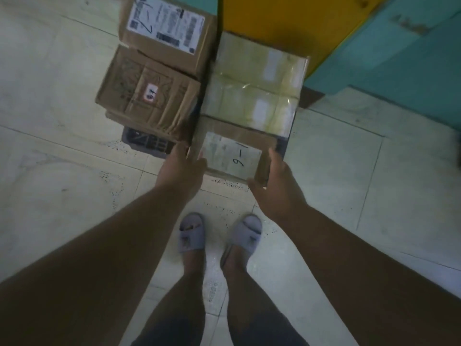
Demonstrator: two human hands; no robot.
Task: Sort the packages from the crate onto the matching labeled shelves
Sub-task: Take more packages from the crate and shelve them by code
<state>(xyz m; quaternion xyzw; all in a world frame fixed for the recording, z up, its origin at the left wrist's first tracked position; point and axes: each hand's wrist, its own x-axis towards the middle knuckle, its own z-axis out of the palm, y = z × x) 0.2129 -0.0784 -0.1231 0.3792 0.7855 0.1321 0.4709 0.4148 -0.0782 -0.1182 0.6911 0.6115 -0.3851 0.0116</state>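
A small cardboard box (233, 156) sits at the near edge of the dark crate (147, 143), its white label handwritten "9-1"; the label's fine print is too blurred to read. The left hand (180, 168) grips the box's left side, thumb curled onto the top by the label, and the right hand (275, 186) clasps its right side, fingers wrapped over the edge. Just behind it lies a package wrapped in glossy clear tape (254, 88), with pale patches and no legible writing. On the crate's left side a brown box (147, 96) carries a small white sticker with marks that look like "44", though this is unsure. Beyond that, a box with a printed shipping label (167, 26) bears a handwritten "7-" and barcodes; its top is cut off by the frame. The crate is mostly hidden under the packages. Grey slippers (219, 232) stand on the tiled floor (62, 171).
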